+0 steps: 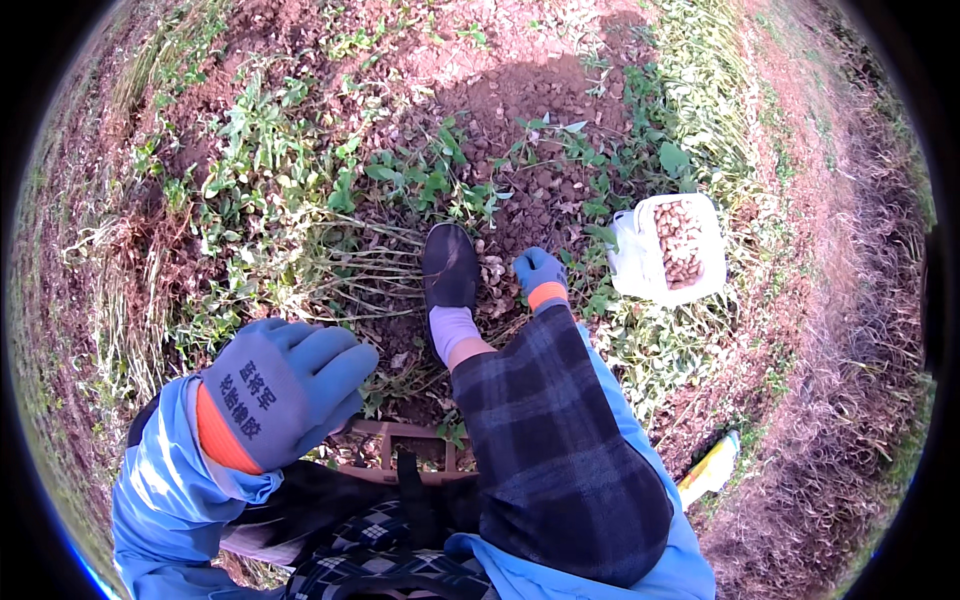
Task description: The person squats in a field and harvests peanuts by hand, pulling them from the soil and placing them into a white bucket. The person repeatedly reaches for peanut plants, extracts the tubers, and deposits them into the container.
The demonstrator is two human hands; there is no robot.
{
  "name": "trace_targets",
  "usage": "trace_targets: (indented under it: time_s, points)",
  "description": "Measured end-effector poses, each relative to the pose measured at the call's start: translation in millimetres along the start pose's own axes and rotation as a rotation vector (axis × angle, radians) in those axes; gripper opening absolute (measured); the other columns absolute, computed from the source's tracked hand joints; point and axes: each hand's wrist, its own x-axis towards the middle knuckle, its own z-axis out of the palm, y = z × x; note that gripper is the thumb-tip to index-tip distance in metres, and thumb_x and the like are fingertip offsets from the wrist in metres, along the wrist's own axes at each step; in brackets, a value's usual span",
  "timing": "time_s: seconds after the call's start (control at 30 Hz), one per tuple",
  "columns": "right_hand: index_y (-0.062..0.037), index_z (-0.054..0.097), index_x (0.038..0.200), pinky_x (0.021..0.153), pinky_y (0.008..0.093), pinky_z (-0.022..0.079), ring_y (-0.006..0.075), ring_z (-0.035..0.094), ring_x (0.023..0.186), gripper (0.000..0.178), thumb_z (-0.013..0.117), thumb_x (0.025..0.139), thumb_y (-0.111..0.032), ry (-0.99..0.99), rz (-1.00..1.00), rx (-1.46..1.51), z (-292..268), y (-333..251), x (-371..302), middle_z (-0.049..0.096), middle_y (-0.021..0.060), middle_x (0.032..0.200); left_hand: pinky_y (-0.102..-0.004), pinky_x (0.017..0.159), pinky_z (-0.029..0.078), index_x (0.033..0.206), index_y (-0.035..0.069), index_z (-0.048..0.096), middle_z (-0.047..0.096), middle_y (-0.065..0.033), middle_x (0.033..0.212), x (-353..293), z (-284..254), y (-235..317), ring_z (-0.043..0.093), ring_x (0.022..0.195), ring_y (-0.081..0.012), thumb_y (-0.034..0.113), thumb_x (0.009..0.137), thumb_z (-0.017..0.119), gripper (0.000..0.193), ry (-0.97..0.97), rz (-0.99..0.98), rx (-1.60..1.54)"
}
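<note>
My left hand (285,390), in a blue-grey rubber-coated glove with an orange cuff, is raised above my lap. Its fingers are stretched out side by side, back of the hand up; the palm is hidden. Down by the soil, just right of my dark shoe (450,268), my right hand (541,272) wears a matching glove. Those fingers are curled in, and whatever they hold is hidden. Loose peanuts (493,272) lie on the ground between shoe and right hand. Farther right stands a white plastic tub (715,240) with many unshelled peanuts (680,245) inside.
Pulled plants with long pale stems (365,265) lie left of my shoe. Green weeds (435,185) grow ahead. A brown plastic frame (375,430) shows under my lap. A yellow and white package (710,468) lies at the lower right, beside dry grass (850,400).
</note>
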Motion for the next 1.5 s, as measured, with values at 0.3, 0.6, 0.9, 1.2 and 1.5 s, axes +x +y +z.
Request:
trace_targets:
  time_s: [0.3, 0.6, 0.9, 1.2, 1.5]
  points:
    - [-0.0022, 0.060, 0.091, 0.068, 0.0391, 0.048, 0.0304, 0.062, 0.074, 0.032, 0.072, 0.071, -0.024, 0.034, -0.094, -0.238, 31.5, 16.8, 18.1, 0.064, 0.0164, 0.079, -0.0382, 0.066, 0.048, 0.103, 0.004, 0.057, 0.060, -0.0112, 0.094, -1.4, 5.2, -1.3, 0.061, 0.076, -0.0306, 0.017, 0.071, 0.067, 0.036, -0.008, 0.015, 0.000]
    - [-0.0066, 0.054, 0.089, 0.043, 0.0293, 0.038, 0.0124, 0.049, 0.049, 0.015, 0.064, 0.079, -0.011, 0.002, -0.045, 0.581, 42.9, 23.9, 4.9, 0.051, 0.0004, 0.062, -0.0387, 0.067, 0.048, 0.103, 0.004, 0.056, 0.061, -0.0112, 0.095, -0.1, 2.5, 1.5, 0.061, 0.079, -0.0303, 0.017, 0.071, 0.067, 0.036, -0.048, 0.009, 0.015]
    - [-0.0122, 0.055, 0.094, 0.037, 0.0222, 0.026, 0.0063, 0.038, 0.041, 0.008, 0.050, 0.090, -0.016, 0.042, 0.136, 1.100, 1.0, -7.9, -31.8, 0.047, -0.0050, 0.060, -0.0382, 0.067, 0.048, 0.104, 0.004, 0.056, 0.060, -0.0109, 0.095, -3.3, 5.1, -2.8, 0.061, 0.078, -0.0297, 0.017, 0.072, 0.066, 0.036, -0.072, -0.018, 0.009]
    - [-0.0087, 0.061, 0.093, 0.062, 0.0302, 0.047, 0.0162, 0.059, 0.071, 0.014, 0.055, 0.081, -0.004, -0.081, -0.256, 0.261, -4.6, 37.0, 11.1, 0.056, 0.0057, 0.079, -0.0377, 0.066, 0.048, 0.103, 0.004, 0.056, 0.061, -0.0112, 0.097, 5.0, 1.8, 5.4, 0.061, 0.078, -0.0291, 0.017, 0.071, 0.066, 0.036, -0.047, 0.039, 0.024]
    - [-0.0141, 0.057, 0.113, 0.082, 0.0431, 0.046, 0.0377, 0.056, 0.096, 0.039, 0.064, 0.075, -0.010, -0.165, -0.400, -0.349, 19.7, -17.2, 2.4, 0.051, 0.0165, 0.110, -0.0388, 0.068, 0.048, 0.104, 0.004, 0.056, 0.061, -0.0115, 0.098, 1.3, 7.4, -0.1, 0.061, 0.080, -0.0296, 0.018, 0.072, 0.066, 0.037, -0.080, 0.005, 0.034]
